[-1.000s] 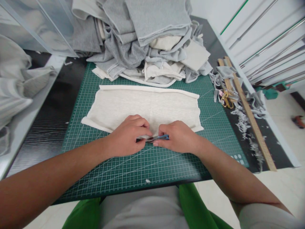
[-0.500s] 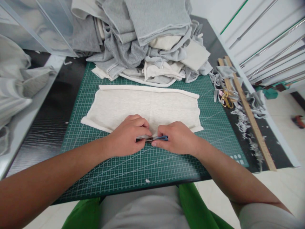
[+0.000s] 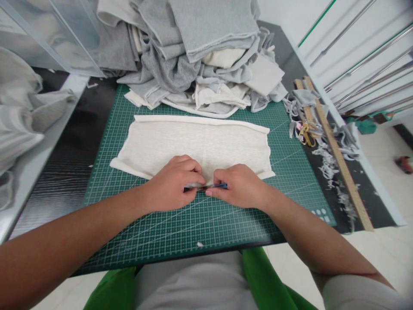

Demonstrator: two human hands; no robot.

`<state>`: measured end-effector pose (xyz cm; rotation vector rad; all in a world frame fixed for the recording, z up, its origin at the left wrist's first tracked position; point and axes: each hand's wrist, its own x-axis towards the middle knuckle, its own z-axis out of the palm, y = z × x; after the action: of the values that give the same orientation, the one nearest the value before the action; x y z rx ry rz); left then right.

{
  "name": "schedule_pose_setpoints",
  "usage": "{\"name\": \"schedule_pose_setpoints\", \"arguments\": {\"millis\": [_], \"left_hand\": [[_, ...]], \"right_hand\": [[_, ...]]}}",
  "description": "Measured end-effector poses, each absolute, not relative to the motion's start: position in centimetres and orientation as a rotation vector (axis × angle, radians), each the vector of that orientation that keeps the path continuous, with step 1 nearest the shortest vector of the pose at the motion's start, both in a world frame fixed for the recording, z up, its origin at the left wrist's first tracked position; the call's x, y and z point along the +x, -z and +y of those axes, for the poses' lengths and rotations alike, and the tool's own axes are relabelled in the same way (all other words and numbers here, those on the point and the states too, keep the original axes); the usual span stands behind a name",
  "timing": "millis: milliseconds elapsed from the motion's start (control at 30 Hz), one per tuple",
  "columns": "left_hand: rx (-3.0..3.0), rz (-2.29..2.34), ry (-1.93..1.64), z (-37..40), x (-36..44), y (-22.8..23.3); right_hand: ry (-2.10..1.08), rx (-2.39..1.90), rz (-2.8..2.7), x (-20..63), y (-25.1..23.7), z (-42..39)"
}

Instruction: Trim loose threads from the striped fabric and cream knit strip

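A cream fabric panel [image 3: 196,144] lies flat on a green cutting mat [image 3: 161,232], its edges curled. My left hand [image 3: 172,183] pinches the panel's near edge at the middle. My right hand [image 3: 240,186] is closed around a small blue-handled tool [image 3: 217,186] whose tip points left, meeting the pinched edge between the two hands. What the tip touches is hidden by my fingers.
A tall pile of grey and cream fabric pieces [image 3: 200,51] fills the back of the mat. To the right lie wooden rulers [image 3: 338,155], gold scissors [image 3: 306,134] and fabric scraps [image 3: 329,161]. Clear plastic sheeting [image 3: 26,107] sits at the left.
Almost nothing differs; both hands stay at the panel's near edge, and my right hand with the tool has edged very slightly to the left.
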<state>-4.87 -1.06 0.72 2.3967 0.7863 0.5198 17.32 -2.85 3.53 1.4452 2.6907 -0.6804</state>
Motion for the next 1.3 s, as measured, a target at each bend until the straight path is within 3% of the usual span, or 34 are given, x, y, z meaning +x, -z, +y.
{"name": "schedule_pose_setpoints", "arguments": {"millis": [1300], "left_hand": [[2.395,0.778,-0.497,-1.13,-4.9,-0.89]], "right_hand": [[0.629,1.433,2.674,17.36,-3.56,-2.82]]}}
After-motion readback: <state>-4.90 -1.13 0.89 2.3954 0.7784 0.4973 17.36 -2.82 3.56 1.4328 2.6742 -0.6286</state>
